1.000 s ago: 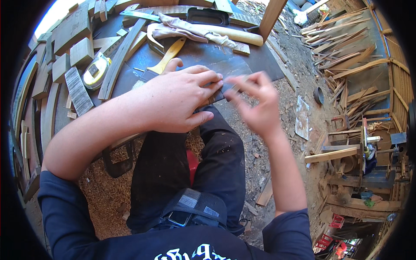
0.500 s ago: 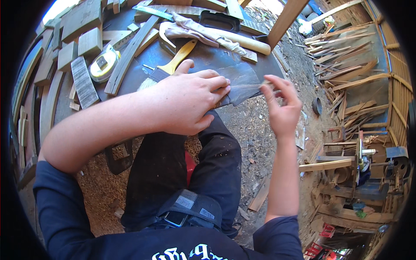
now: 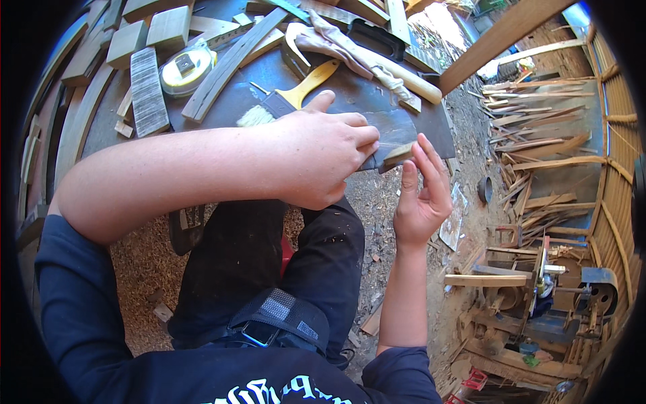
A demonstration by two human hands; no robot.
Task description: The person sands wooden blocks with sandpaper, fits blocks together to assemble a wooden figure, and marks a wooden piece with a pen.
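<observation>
My left hand (image 3: 330,155) is palm down at the near table edge, its fingers bent and pressed together. What lies under them is hidden. Beside its fingertips a thin, dark, shiny sheet (image 3: 397,124) rests on the table corner. My right hand (image 3: 425,198) is raised just right of that corner. Its fingertips and thumb are at the end of a small thin wooden piece (image 3: 398,155), which is tilted against the sheet's near edge. Behind my left hand lies a yellow-handled paintbrush (image 3: 294,96) with pale bristles.
Around the dark table (image 3: 225,138) are a claw hammer (image 3: 294,50), a crumpled cloth (image 3: 336,47), a tape measure (image 3: 188,67) and wooden blocks (image 3: 128,44). A wooden post (image 3: 498,50) rises at the far right corner. Scrap wood (image 3: 538,145) is piled right, near a machine (image 3: 599,296).
My right hand has come down and slightly nearer, and the wooden piece now shows clearly by its fingertips. My left hand keeps its grip at the edge. The whole view has shifted.
</observation>
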